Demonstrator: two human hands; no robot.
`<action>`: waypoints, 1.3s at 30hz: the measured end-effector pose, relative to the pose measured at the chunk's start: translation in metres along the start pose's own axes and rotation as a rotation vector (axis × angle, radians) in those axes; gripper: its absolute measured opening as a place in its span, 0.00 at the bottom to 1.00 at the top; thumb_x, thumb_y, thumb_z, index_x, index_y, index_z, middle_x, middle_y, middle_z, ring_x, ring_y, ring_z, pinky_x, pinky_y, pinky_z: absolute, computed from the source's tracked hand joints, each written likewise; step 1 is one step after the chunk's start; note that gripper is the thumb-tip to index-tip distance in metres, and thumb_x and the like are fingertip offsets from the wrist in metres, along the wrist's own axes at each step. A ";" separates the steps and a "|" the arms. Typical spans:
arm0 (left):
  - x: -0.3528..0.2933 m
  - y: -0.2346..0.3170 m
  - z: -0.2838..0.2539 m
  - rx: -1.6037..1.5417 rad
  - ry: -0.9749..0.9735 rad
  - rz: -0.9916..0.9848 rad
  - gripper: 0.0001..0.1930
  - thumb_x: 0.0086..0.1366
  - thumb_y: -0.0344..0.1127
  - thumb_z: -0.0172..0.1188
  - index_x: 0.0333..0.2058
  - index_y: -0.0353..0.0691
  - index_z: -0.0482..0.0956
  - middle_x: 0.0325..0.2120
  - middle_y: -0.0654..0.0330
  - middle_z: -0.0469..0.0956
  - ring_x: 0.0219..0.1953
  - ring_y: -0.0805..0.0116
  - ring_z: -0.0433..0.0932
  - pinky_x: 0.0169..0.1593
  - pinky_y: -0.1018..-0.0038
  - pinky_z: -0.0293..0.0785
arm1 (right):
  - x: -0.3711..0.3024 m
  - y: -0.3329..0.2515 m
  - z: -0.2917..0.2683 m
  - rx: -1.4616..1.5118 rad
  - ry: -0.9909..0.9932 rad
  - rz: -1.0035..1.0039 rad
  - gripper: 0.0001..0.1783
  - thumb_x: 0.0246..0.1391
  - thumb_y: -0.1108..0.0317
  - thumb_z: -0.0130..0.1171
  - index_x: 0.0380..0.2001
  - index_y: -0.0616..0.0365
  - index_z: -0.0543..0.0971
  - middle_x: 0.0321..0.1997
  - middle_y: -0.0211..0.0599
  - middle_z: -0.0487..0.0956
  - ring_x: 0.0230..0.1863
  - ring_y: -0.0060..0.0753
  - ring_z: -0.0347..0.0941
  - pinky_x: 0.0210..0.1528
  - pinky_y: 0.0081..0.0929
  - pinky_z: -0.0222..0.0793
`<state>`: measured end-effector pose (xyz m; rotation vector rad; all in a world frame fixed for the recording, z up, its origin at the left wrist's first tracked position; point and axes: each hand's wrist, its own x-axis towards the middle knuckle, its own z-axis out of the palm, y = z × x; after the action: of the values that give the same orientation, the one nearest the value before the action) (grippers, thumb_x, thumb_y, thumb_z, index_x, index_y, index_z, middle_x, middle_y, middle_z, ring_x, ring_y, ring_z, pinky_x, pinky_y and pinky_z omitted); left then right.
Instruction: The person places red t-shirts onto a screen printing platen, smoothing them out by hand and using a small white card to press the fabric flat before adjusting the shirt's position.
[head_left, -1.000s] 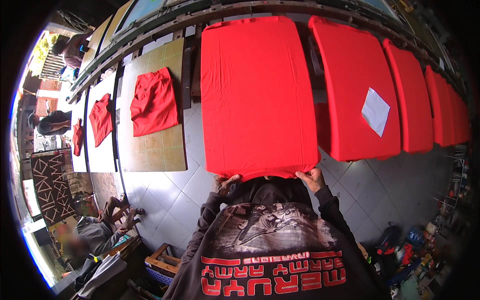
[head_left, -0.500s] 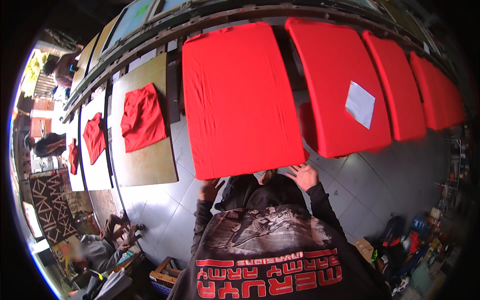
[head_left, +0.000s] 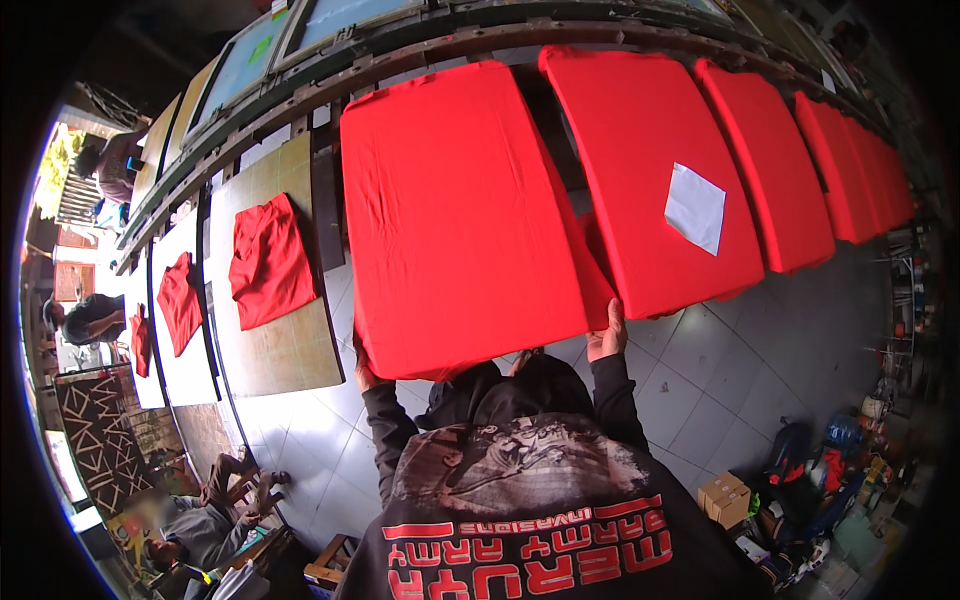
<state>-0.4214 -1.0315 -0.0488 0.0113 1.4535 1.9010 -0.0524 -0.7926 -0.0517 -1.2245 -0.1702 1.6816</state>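
Observation:
A red shirt (head_left: 450, 210) is stretched over a flat board in front of me, with light wrinkles along its left part. My left hand (head_left: 366, 368) is at the near left corner, its fingers closed on the shirt's edge and partly hidden by it. At the near right corner my right hand (head_left: 606, 338) grips the shirt's side, and the fabric there is drawn outward in a loose flap. To the right, a second red-covered board (head_left: 650, 150) carries a white sheet of paper (head_left: 695, 210).
More red-covered boards (head_left: 745, 170) line up rightward. On the left, bare boards (head_left: 285, 350) hold bunched red garments (head_left: 268, 262). A metal rail (head_left: 400, 47) runs behind. A seated person (head_left: 205, 530) is at lower left; a cardboard box (head_left: 724, 498) and clutter lie at lower right.
Both hands, open and spread before, have moved up to the shirt's two sides and closed on it. The fabric on the right now flares outward. The view has shifted slightly.

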 end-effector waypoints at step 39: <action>0.399 0.142 0.135 0.496 -0.222 0.022 0.27 0.66 0.55 0.58 0.57 0.45 0.73 0.41 0.64 0.78 0.35 0.71 0.75 0.33 0.72 0.71 | 0.278 -0.047 0.336 -1.359 -0.377 -0.697 0.26 0.58 0.43 0.57 0.41 0.57 0.79 0.27 0.29 0.78 0.26 0.24 0.73 0.28 0.25 0.68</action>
<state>-0.7332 -0.7146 -0.0431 0.4574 1.7302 1.4565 -0.2783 -0.4161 -0.0396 -1.4299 -1.9586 1.0248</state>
